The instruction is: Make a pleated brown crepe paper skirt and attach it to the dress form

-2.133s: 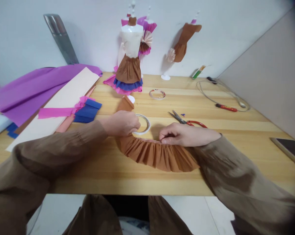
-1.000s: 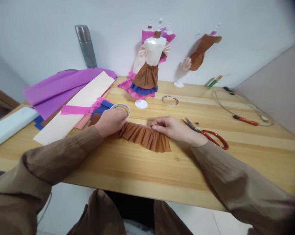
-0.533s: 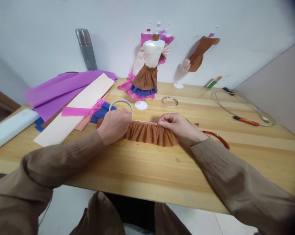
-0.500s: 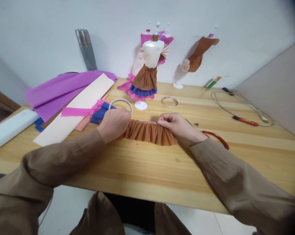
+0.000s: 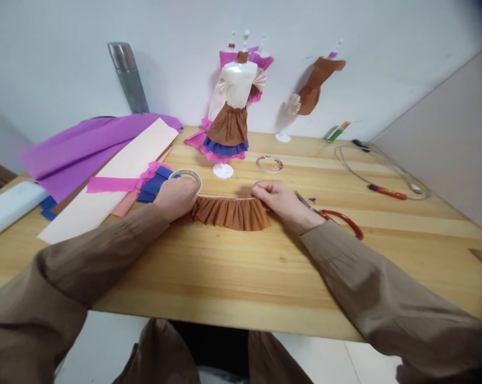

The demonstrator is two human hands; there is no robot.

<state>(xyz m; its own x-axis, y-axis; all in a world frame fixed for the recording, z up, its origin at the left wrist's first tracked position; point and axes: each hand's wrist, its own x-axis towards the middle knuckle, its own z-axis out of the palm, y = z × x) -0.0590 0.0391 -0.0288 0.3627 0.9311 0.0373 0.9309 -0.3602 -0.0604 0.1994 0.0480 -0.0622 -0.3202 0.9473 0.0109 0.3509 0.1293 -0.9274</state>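
Observation:
A brown gathered paper ruffle (image 5: 233, 214) hangs between my hands just over the table, with a pale strip along its top edge. My left hand (image 5: 177, 197) is closed around a roll of tape (image 5: 187, 172) and is at the ruffle's left end; its fingertips are hidden from me. With thumb and forefinger pinched, my right hand (image 5: 276, 201) grips the top edge near the right end. Scissors with red handles (image 5: 347, 218) lie just right of that hand, partly behind the wrist.
Dress forms in paper outfits (image 5: 238, 85) stand at the back, and another in brown (image 5: 315, 80) leans right. Purple paper (image 5: 93, 141) and cream strips (image 5: 135, 152) cover the left side, by a grey flask (image 5: 127, 77). A clear ring (image 5: 270, 164) and a red-handled corded tool (image 5: 387, 192) lie behind.
The view has shifted, so everything sits a little further left. The ruffle looks shorter between my hands, and more of the scissors shows beside my right wrist. Both grips stay closed.

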